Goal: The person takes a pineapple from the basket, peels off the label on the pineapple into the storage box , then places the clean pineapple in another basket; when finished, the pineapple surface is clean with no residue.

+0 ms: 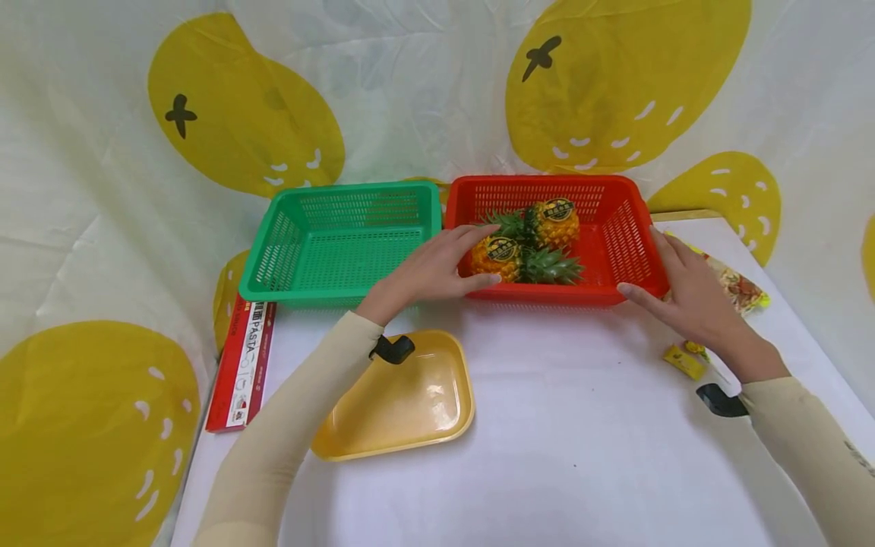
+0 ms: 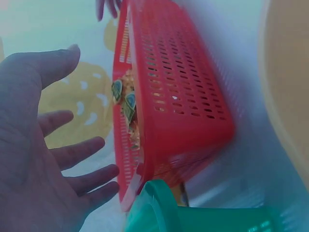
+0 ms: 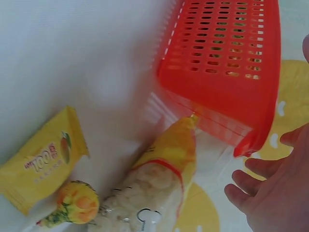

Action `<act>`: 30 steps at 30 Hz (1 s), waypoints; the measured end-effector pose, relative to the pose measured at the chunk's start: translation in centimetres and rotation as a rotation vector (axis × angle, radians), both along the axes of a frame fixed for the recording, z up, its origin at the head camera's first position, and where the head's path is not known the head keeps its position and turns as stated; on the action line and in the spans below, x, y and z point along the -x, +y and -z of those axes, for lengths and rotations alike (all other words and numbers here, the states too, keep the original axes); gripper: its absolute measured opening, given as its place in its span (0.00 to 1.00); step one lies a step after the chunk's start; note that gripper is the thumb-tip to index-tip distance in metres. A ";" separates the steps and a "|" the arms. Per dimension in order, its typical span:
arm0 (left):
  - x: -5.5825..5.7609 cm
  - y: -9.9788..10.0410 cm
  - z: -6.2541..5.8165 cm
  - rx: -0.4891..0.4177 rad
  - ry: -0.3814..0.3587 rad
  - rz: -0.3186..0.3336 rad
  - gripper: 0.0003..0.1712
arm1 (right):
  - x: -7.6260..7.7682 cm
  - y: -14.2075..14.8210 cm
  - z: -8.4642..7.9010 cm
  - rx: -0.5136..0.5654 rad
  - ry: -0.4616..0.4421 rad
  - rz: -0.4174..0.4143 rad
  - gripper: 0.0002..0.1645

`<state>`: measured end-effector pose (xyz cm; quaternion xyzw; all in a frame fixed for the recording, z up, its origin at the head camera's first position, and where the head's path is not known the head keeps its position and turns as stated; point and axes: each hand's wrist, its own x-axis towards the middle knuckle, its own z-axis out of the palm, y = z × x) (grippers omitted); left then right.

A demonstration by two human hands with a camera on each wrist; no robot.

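Observation:
A red slotted basket (image 1: 604,292) holds two pineapples, one at the back (image 1: 559,228) and one at the front left (image 1: 497,260), each with a dark round label and green leaves. My left hand (image 1: 434,266) hovers at the basket's left end, fingers spread and fairly straight. The left wrist view shows this hand (image 2: 43,154) beside the rim, holding nothing. Around the right end, my right hand (image 1: 693,296) reaches with spread fingers; in the right wrist view its fingers (image 3: 258,186) are close to the basket's corner. Whether either hand touches the rim, I cannot tell.
A green basket (image 1: 355,258) stands left of the red one. Nearer lies a yellow tray (image 1: 396,395), with a red pasta box (image 1: 239,365) at its left. A yellow packet (image 1: 683,362), a yellow-wrapped item (image 1: 697,349) and a food bag (image 1: 743,285) lie at the right.

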<state>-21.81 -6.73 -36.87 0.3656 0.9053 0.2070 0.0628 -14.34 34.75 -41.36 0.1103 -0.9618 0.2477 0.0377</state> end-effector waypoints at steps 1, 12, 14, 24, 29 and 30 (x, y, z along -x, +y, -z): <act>0.2 0.1 0.0 -0.004 -0.018 0.003 0.51 | 0.0 0.0 0.1 0.010 -0.011 0.004 0.60; 2.6 1.5 0.2 -0.011 -0.155 0.034 0.50 | 0.7 0.5 0.7 0.121 -0.123 0.036 0.61; 3.0 1.9 0.0 0.008 -0.158 0.037 0.50 | 1.0 0.5 0.8 0.146 -0.126 0.033 0.61; 4.0 3.6 -0.1 0.079 -0.201 0.051 0.49 | 1.2 0.7 1.5 0.187 -0.185 0.071 0.62; 4.5 3.8 0.3 0.093 -0.200 0.059 0.50 | 1.2 0.6 1.5 0.183 -0.241 0.109 0.63; 4.6 3.8 0.4 0.095 -0.198 0.062 0.50 | 1.2 0.6 1.5 0.192 -0.254 0.111 0.63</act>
